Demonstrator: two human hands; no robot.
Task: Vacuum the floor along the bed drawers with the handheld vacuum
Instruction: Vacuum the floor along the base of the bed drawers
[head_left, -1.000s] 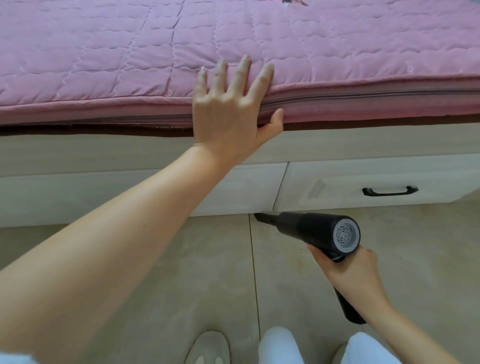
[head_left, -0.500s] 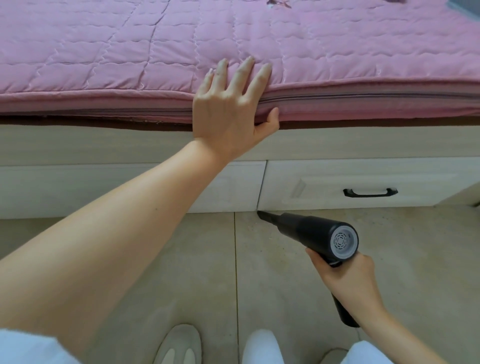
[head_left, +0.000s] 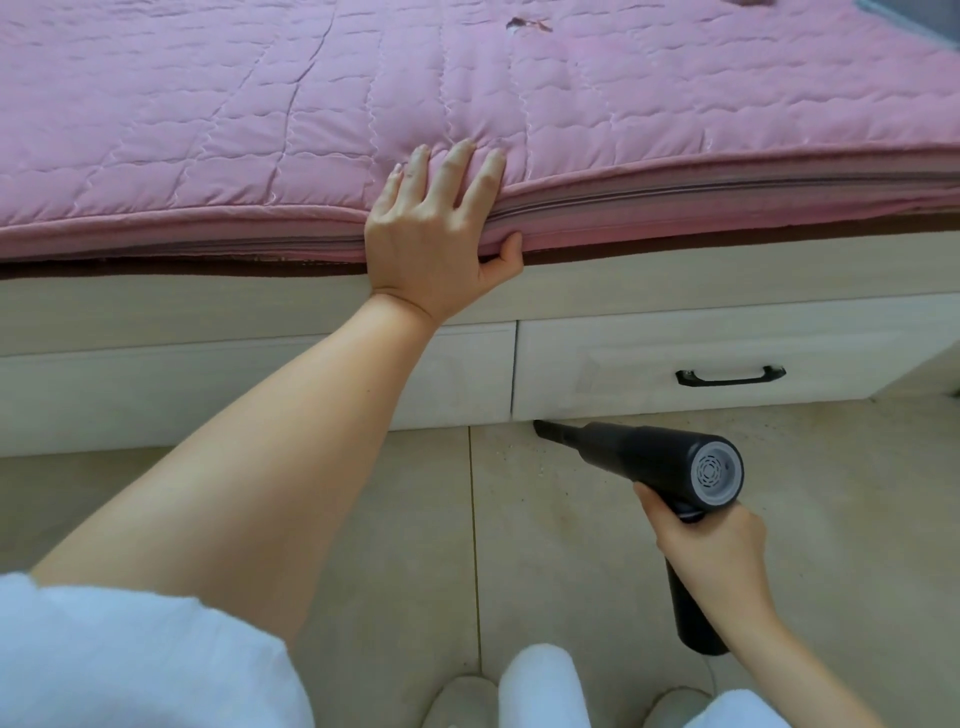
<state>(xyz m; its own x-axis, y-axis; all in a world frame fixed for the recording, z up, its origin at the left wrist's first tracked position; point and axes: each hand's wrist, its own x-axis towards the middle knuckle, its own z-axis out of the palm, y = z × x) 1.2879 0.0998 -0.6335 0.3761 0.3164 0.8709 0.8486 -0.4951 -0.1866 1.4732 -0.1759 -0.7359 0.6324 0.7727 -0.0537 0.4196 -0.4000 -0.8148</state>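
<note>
Handheld vacuum (head_left: 649, 457): rigid black plastic, judged light; right hand (head_left: 711, 551) fingers wrapped round its pistol grip, the proper hold; nozzle low by the bed drawer (head_left: 727, 364) base; left hand (head_left: 436, 244), fingers spread, steadies on the mattress (head_left: 208, 130).

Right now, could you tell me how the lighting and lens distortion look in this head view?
Head view: soft, even daylight without glare; the pink quilt's edge bows from wide-angle distortion; the handheld vacuum is sharp, casting faint shadow on the tile floor.
</note>
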